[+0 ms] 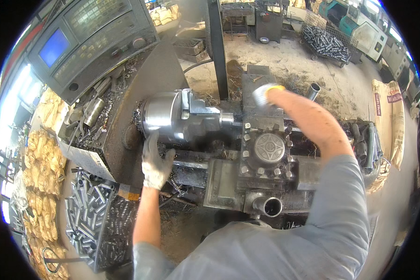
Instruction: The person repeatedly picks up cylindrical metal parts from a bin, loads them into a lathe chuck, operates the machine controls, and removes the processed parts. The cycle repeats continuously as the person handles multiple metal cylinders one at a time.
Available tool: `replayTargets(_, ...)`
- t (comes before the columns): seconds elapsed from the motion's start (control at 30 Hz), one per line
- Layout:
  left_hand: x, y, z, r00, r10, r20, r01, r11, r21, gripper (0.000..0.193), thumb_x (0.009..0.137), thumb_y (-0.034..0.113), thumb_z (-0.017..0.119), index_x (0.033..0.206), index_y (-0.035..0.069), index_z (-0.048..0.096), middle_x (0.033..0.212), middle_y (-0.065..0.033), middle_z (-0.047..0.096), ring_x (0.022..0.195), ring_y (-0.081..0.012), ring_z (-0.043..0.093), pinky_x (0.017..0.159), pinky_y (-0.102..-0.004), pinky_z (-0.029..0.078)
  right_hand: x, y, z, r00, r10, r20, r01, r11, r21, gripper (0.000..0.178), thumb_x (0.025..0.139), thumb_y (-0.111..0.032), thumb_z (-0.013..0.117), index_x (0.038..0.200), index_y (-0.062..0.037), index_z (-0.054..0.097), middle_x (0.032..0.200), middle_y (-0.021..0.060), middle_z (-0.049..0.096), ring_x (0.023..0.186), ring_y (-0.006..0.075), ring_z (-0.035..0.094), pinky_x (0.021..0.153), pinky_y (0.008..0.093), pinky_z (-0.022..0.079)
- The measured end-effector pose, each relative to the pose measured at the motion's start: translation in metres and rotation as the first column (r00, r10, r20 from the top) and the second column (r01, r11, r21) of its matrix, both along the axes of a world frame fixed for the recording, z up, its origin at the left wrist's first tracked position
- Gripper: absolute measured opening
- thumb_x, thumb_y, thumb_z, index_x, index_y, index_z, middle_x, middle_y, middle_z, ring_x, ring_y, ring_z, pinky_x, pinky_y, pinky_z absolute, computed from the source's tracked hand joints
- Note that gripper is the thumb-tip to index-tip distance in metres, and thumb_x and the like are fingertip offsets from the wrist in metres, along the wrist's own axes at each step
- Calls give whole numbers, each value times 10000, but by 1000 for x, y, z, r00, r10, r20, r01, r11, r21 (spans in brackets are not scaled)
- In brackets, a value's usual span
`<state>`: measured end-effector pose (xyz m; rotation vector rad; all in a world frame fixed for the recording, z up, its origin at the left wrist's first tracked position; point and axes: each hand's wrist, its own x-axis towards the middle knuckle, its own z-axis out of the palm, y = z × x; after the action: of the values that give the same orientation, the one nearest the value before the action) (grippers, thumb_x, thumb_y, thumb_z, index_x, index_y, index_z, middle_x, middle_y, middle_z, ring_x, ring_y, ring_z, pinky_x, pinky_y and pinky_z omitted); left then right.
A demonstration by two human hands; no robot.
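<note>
A lathe chuck [161, 114] with stepped jaws [198, 108] sits left of the middle. A short shiny metal cylinder [227, 117] shows at the jaws' right end. My left hand [156, 163], in a pale work glove, is at the chuck's lower near edge, fingers stretched upward and thumb apart; whether it touches the chuck I cannot tell. Across the square tool post [269, 148] reaches my right arm. My gloved right hand [267, 94] is over its far side, smeared by motion, so its fingers and anything in them cannot be made out.
A control panel [86, 44] with a blue screen stands at upper left. Below it, a bin holds cut metal tubes [86, 205]. One tube piece [270, 206] stands on the near carriage, another [313, 91] beyond my right arm. A wire cart [329, 42] of metal parts is behind.
</note>
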<state>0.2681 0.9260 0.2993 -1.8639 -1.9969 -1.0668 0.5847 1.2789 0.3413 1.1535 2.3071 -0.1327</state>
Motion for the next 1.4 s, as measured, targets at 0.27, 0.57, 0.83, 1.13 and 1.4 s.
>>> replayTargets(0.27,-7,109,46,945,4,-326,-20,999,-45,1043,648,258,926,1548,12,460,1551,-247,502,1475,-472,431,1278,-574,314,-39,-58,53,925,206,-320,-290,926,-241,701,768,-580,822,1156,3,789,1155,218,793,1013,352,768,904,468,604)
replayTargets(0.57,-22,118,41,952,51,-301,-63,998,-30,883,683,240,865,1478,45,533,1498,-214,558,1453,-425,474,1267,-579,316,-63,-17,-16,957,-25,-287,-146,817,-558,659,766,-545,896,1133,-8,791,1095,139,792,914,287,712,741,436,553)
replayTargets(0.83,-30,121,37,963,46,-266,-75,993,-97,907,730,296,829,1522,20,485,1514,-236,540,1497,-415,433,1290,-579,268,-15,-115,66,989,124,75,-144,902,407,307,713,-300,835,914,-67,820,932,200,793,882,356,792,783,454,637)
replayTargets(1.13,90,-39,18,105,-419,902,632,729,265,906,885,411,850,1525,-76,433,1401,-191,599,1204,-300,660,985,-409,557,-19,-355,73,567,-322,-758,260,943,-207,745,723,-567,871,1141,33,726,872,231,769,830,371,783,745,449,610)
replayTargets(1.4,110,-61,-102,-393,349,851,633,774,-25,322,1035,213,667,1316,57,642,1231,-80,705,1158,-239,677,1030,-421,532,-15,-435,-131,-72,-994,-87,141,76,-987,359,835,-303,894,1055,-37,793,909,40,752,799,181,712,697,396,630)
